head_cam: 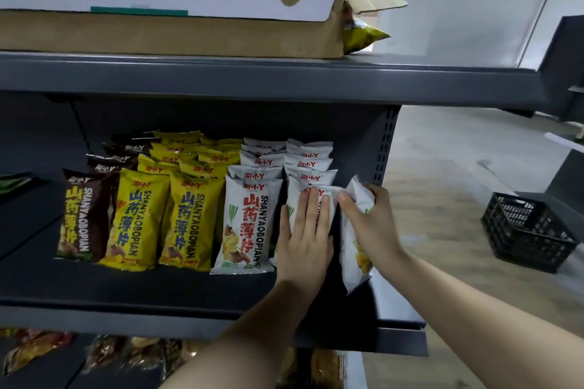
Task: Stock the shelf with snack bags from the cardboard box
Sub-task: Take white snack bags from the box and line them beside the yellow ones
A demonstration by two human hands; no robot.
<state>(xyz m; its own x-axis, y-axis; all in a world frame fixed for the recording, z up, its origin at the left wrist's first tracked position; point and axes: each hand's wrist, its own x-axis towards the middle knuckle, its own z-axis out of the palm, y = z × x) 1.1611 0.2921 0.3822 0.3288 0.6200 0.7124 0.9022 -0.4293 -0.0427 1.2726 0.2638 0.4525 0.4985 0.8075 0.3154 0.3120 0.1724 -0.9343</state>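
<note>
White snack bag (354,265) sits in the right hand (373,224). Fingers and thumb are curled round its upper half, and the bag is upright and turned partly sideways at the far right end of the shelf (158,287). Left hand (305,230) lies flat with fingers straight, pressing on the front bag (294,194) of the white row just left of the held bag. It grasps nothing.

Step, as judged: placing. The held bag looks headed for the dark gap between that white row and the end upright (384,148), with the left hand bracing the row. Next move calls for turning the bag face-out, seating its base on the shelf, then letting go without tipping the row forward. The gap looks tight. The bag is soft and will probably slump or twist unless squared up.

Around:
- Further left of the left hand stand a second white row (249,221), yellow rows (164,218) and a brown row (85,218), all faces out.
- Above both hands, one shelf up, is the cardboard box (158,31), torn at its right corner, with a green-yellow bag (363,36) poking out. How many bags are left inside cannot be seen.
- Below the forearms are other packets (34,349), blurred.
- Right of the right hand, on the floor and well apart, is a black crate (527,230).

In the way: the upright hard against the right hand's side, and the upper shelf's front edge overhead for any reach back to the box.
</note>
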